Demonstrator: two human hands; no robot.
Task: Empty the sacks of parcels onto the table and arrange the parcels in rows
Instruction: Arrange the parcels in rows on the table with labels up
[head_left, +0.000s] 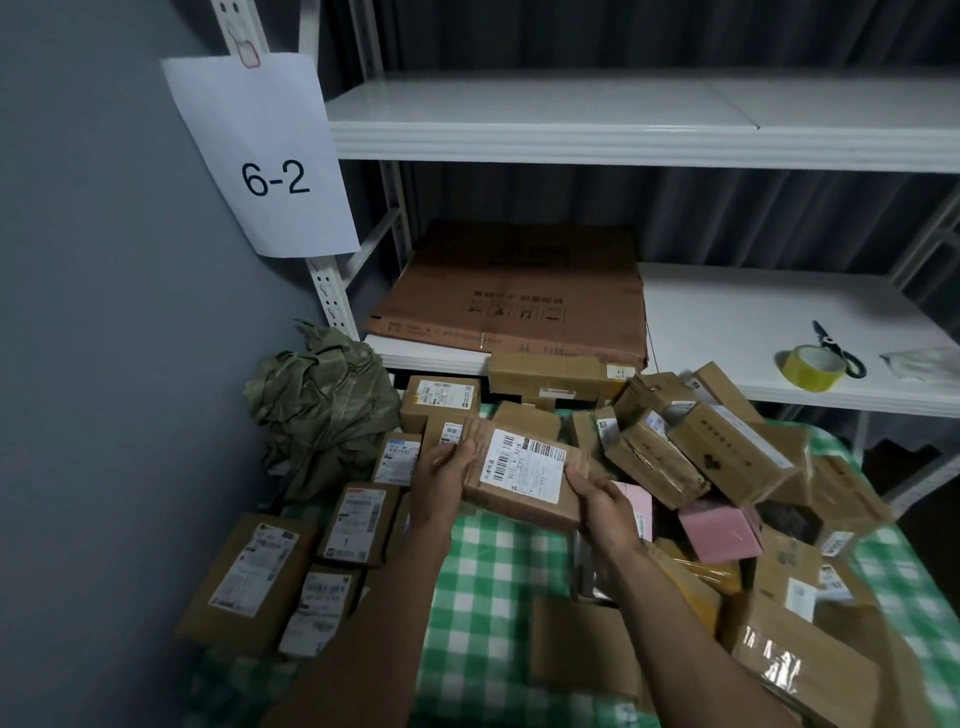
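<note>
Above the green-checked table (488, 582) I hold a brown cardboard parcel (524, 475) with a white barcode label facing up. My left hand (441, 483) grips its left end and my right hand (602, 501) grips its right end. Several labelled parcels lie side by side along the table's left part, among them a large one (249, 577) and a smaller one (358, 522). A loose heap of brown boxes (727, 452) and a pink parcel (719, 530) fills the right part. A crumpled green sack (322, 410) sits at the table's far left corner.
A white metal shelf unit (623, 130) stands behind the table, with a flattened brown carton (514, 296) on its lower board. A yellow tape roll (810, 366) and black scissors (836, 348) lie there on the right. A paper sign "6-2" (265, 156) hangs on the left post.
</note>
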